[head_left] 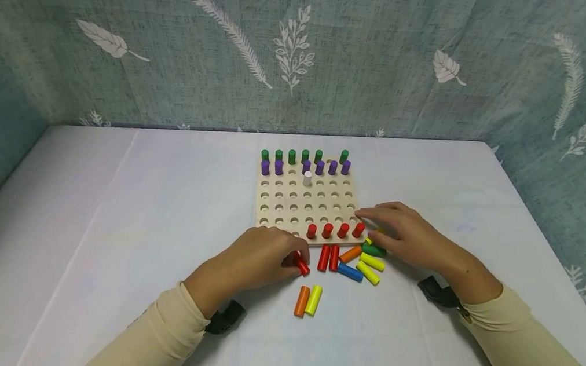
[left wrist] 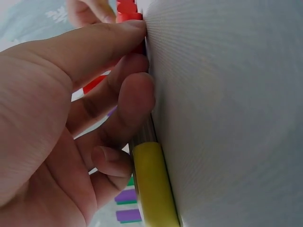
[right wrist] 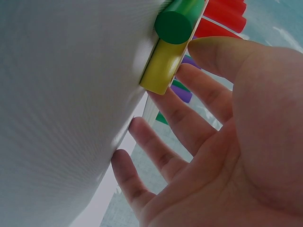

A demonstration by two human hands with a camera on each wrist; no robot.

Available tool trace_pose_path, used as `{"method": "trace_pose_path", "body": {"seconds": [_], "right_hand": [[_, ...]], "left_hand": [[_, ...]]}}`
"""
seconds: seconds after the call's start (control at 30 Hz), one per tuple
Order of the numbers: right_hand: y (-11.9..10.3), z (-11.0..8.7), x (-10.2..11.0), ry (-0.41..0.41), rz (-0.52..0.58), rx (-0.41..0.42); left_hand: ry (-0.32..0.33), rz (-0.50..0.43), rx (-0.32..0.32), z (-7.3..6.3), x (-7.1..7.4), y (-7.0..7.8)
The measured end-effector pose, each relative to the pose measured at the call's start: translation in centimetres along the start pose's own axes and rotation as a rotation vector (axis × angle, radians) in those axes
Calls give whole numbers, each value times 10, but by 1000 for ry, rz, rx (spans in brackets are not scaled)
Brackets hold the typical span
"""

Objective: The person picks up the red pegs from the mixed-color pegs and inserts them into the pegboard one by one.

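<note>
A wooden pegboard stands in the middle of the table, with green and purple pegs in its far rows, one white peg and several red pegs along its near edge. By the board's near left corner, my left hand pinches a red peg lying on the table; its fingertips partly cover it. My right hand is at the board's near right corner, fingers spread and fairly straight. Close to its thumb and index finger lies a yellow peg, beside a green peg; contact is unclear.
Loose red, orange, blue and yellow pegs lie between the hands. Nearer me, an orange peg and a yellow peg lie side by side. A patterned green cloth hangs behind the white-covered table.
</note>
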State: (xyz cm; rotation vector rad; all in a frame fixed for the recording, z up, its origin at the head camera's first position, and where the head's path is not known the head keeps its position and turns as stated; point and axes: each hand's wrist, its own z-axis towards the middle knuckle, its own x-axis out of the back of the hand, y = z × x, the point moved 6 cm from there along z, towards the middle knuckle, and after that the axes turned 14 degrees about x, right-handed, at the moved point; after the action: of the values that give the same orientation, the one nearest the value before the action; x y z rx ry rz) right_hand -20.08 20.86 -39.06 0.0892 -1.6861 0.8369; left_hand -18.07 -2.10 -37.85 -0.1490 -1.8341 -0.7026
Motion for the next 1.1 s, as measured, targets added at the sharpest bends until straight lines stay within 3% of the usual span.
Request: {"method": "trace_pose_path", "body": {"seconds": [0.3,0.8,1.1], "right_hand": [[-1,0,2,17,-3,29],[2,0,-2,-11,21,5],[2,0,0,6,21,12]], "left_hand": [[22,21,6,2,2,-1],[54,-28,1,2,5,-4],[49,-72,37,3,11,-6]]}}
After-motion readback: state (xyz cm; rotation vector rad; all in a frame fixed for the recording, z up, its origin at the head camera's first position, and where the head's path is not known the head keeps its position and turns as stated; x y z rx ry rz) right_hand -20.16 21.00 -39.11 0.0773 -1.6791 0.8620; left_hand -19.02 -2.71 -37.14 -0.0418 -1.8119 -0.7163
